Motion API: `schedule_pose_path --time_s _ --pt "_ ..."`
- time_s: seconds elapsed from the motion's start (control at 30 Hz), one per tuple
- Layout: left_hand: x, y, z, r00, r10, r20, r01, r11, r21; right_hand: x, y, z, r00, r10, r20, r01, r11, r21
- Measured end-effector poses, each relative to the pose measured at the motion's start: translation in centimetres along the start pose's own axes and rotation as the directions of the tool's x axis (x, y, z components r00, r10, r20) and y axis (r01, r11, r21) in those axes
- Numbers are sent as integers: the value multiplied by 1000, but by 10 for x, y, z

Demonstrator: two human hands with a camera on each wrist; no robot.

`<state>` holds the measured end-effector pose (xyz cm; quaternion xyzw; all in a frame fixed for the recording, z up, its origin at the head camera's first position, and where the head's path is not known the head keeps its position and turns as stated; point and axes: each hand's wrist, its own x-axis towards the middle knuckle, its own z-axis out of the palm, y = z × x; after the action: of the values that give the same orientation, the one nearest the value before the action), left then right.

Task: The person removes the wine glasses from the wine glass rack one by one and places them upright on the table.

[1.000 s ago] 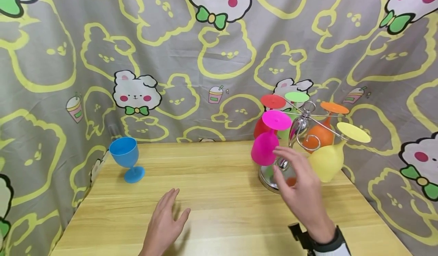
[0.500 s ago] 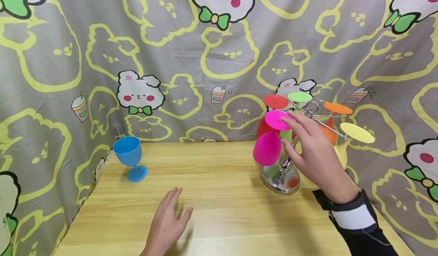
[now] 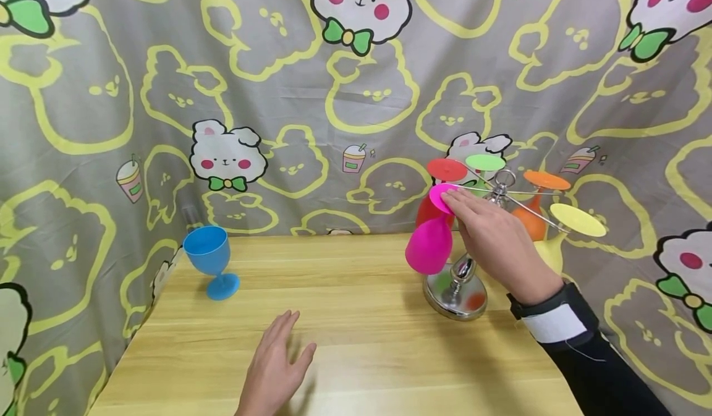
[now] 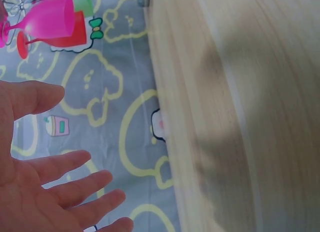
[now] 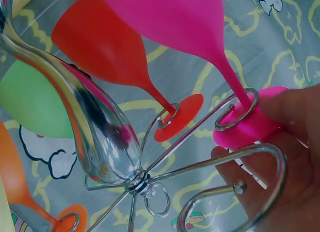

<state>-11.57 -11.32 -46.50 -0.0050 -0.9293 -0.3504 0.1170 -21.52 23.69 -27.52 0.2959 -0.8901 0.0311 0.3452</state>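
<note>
A chrome stemware rack (image 3: 453, 301) stands on the right of the table, its wire arms holding plastic goblets upside down. My right hand (image 3: 495, 243) reaches over it and pinches the foot of the pink goblet (image 3: 428, 247). In the right wrist view, my thumb lies on that goblet's foot (image 5: 237, 129), and its stem (image 5: 232, 85) still sits inside the wire loop. My left hand (image 3: 272, 363) holds nothing, fingers relaxed and thumb apart, above the front of the table. A blue goblet (image 3: 207, 252) stands upright at the table's left.
Also hanging from the rack are a red goblet (image 5: 107, 42), a green goblet (image 5: 37, 100), an orange goblet (image 3: 547, 180) and a yellow goblet (image 3: 578, 219). A patterned grey curtain (image 3: 300, 94) closes off the back and both sides of the wooden table (image 3: 356, 329).
My right hand has moved up from in front of the rack to the pink goblet and taken hold of its foot, which now tilts slightly. The left hand stays nearly in place.
</note>
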Motion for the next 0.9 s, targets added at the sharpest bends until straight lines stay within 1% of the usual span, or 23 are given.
schedule_pose_path --time_s 0.2,0.4,0.67,0.9 --pt "-1 1 2 1000 1 -3 -1 1000 2 6 -3 4 1000 1 0 -1 1000 -23" --pt "-1 4 3 1000 -1 3 1 1000 -4 15 -3 6 999 2 33 -2 1000 -3" --pt "-1 6 6 1000 1 18 -2 1000 7 22 -3 9 996 70 57 -72 996 46" --pt "-2 8 8 1000 -4 20 4 1000 9 32 -2 7 994 94 54 -98 992 83"
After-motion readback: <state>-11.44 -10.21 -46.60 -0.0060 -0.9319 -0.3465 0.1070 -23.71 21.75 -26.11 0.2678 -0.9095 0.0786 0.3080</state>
